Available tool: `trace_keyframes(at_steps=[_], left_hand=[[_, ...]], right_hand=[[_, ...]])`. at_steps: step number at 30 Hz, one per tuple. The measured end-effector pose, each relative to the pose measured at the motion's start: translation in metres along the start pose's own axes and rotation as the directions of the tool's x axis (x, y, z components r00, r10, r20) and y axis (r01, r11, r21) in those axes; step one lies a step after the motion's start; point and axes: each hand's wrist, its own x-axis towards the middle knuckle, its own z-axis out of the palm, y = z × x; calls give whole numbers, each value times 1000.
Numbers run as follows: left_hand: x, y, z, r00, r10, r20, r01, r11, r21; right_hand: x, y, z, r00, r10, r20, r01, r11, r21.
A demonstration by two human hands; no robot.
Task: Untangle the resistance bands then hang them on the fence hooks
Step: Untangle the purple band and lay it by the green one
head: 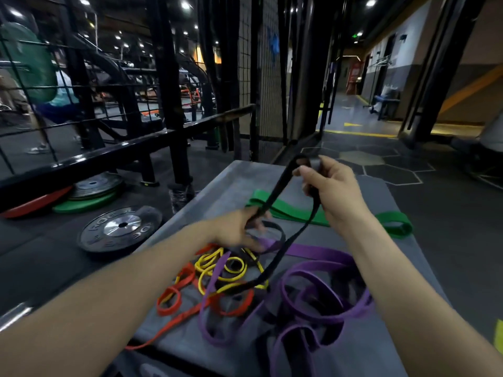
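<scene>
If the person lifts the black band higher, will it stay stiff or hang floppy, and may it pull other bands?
The flat black rubber band is probably floppy: it sags in a loose loop between the left hand and the right hand. It seems light, held by fingers only. Its lower part crosses the thin yellow bands, so lifting may drag them.

Setting: commercial gym, indoors. Evidence: weight plates (121, 229) flat on dark rubber floor at left, more plates (81, 195) in grey, green and red stacked beside them under black steel rail (89, 156). Wire fence (258, 77) divides floor. Machines (130, 77) behind fence, people among them, blurred. Coloured resistance bands (272, 281) heaped on grey mat (217, 191). Hexagon floor tiles (381, 164), yellow floor lines (362, 133), ceiling spotlights (186, 6).
</scene>
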Motion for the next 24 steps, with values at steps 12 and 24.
trace_keyframes(at_steps=[12,24], left_hand=[[-11,-50,-73,785,-360,-504,373,924,-79],[19,104,-64,905,-201,-376,-206,566,-798]], right_hand=[[8,68,-38,938,18,-347,-86,980,-181],[-9,48,21,991,-120,59,127,984,-126]])
